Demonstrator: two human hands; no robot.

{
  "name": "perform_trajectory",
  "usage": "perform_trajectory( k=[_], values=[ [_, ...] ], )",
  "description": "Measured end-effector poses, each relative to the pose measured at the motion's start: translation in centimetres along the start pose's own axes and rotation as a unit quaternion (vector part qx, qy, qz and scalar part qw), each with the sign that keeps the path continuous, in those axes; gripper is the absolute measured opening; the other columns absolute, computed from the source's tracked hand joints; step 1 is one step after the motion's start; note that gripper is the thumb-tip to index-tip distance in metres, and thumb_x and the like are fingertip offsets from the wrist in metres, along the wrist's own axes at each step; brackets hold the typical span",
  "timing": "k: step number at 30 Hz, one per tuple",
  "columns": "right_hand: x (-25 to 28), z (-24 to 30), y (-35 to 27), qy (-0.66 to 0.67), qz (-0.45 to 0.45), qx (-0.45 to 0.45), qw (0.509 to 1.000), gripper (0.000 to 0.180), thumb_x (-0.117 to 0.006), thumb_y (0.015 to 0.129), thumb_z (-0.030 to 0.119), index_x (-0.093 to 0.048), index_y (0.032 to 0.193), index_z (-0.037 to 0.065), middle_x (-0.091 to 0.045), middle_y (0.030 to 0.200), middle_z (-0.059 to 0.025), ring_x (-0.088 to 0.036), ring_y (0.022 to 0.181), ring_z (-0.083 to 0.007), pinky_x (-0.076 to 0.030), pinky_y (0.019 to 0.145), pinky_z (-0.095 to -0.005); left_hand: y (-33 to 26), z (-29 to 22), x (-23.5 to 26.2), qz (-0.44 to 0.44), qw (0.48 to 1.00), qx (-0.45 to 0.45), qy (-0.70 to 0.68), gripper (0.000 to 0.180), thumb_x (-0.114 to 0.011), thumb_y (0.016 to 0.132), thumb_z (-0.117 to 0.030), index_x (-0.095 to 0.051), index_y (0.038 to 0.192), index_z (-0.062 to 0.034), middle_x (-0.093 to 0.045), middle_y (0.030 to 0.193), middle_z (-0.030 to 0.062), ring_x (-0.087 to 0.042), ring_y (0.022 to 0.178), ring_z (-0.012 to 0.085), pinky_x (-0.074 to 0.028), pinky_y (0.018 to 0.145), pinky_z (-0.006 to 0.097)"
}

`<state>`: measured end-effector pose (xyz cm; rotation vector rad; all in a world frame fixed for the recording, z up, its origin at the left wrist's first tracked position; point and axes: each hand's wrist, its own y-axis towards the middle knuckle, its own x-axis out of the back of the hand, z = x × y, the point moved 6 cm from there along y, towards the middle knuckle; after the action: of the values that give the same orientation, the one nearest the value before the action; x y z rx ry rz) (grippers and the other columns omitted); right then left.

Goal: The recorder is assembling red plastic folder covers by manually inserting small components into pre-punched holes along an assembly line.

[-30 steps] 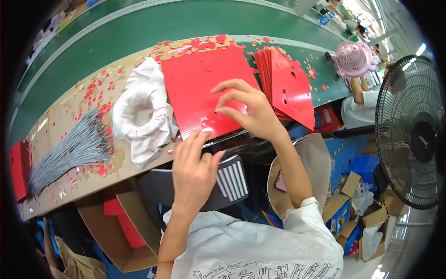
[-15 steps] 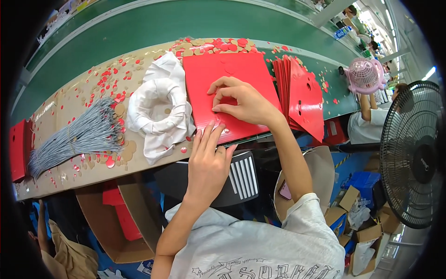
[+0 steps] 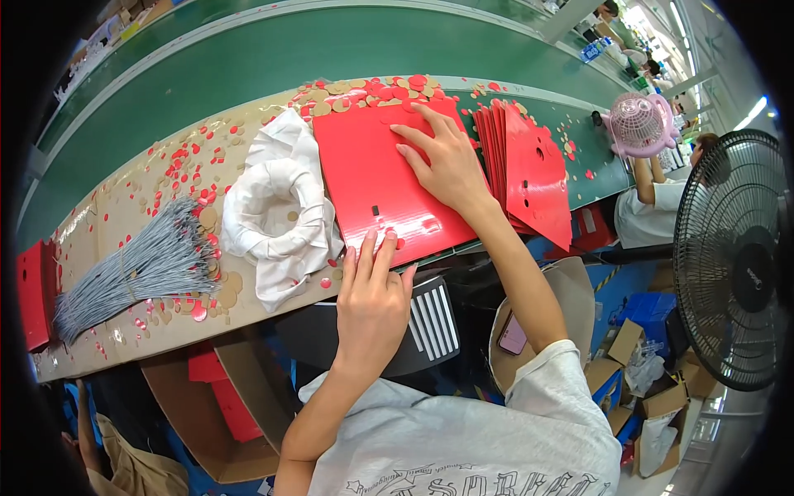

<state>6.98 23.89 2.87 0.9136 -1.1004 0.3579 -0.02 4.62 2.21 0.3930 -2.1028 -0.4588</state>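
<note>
A glossy red sheet [image 3: 356,157] lies flat on the bench before me, with a small dark slot near its front edge. My left hand [image 3: 372,289] rests its fingertips on that near edge, fingers stretched out, beside a loose red disc [image 3: 400,244]. Toward the far right part of the sheet, my right hand [image 3: 447,161] is open with its fingers spread, close over the surface. Just right of it stands a fanned stack of red folded sheets [image 3: 538,178] with punched holes. To the left lies a twisted ring of white cloth [image 3: 277,211].
A bundle of grey cords [image 3: 136,256] lies on the cardboard-covered bench [image 3: 91,339] among scattered red and brown discs [image 3: 178,165]. A large black fan [image 3: 732,256] and a small pink fan [image 3: 638,124] stand at right. Below is a carton [image 3: 198,430] with red pieces.
My right hand has opened from a curled pose and moved up and right over the sheet, uncovering the slot. My left hand stays at the near edge.
</note>
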Motion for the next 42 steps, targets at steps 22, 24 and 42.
perform_trajectory(
  k=[22, 24, 42],
  values=[
    [-1.8, -4.0, 6.5, -0.001, 0.159, 0.013, 0.987, 0.047, -0.075, 0.085, 0.025, -0.065, 0.129, 0.01, -0.059, 0.134, -0.0137, -0.054, 0.128, -0.033, -0.045, 0.108, -0.0404, 0.3, 0.1, 0.1, -0.038, 0.999, -0.024, 0.018, 0.024, -0.071, 0.089, -0.009, -0.068, 0.074, 0.0094, -0.069, 0.115, 0.0156, -0.064, 0.118, 0.037, -0.05, 0.101, 0.052],
    [-1.6, -4.1, 6.9, 0.005, 0.171, 0.028, 0.985, 0.046, -0.073, 0.084, 0.024, -0.063, 0.126, 0.005, -0.061, 0.132, -0.0151, -0.055, 0.126, -0.0331, -0.043, 0.109, -0.0415, 0.2, -0.2, -0.1, -0.045, 0.998, -0.028, 0.028, 0.023, -0.071, 0.089, -0.009, -0.069, 0.074, 0.0086, -0.069, 0.115, 0.0155, -0.064, 0.118, 0.0363, -0.05, 0.1, 0.052],
    [19.0, -12.0, 7.1, 0.017, -0.212, -0.078, 0.974, 0.044, -0.076, 0.083, 0.025, -0.068, 0.123, 0.008, -0.076, 0.105, -0.0109, -0.073, 0.094, -0.0227, -0.056, 0.085, -0.032, -1.5, 0.7, 5.4, -0.094, 0.978, 0.025, -0.183, 0.019, -0.067, 0.09, -0.002, -0.061, 0.073, 0.0042, -0.065, 0.078, 0.0128, -0.063, 0.071, 0.0302, -0.049, 0.063, 0.038]
  ],
)
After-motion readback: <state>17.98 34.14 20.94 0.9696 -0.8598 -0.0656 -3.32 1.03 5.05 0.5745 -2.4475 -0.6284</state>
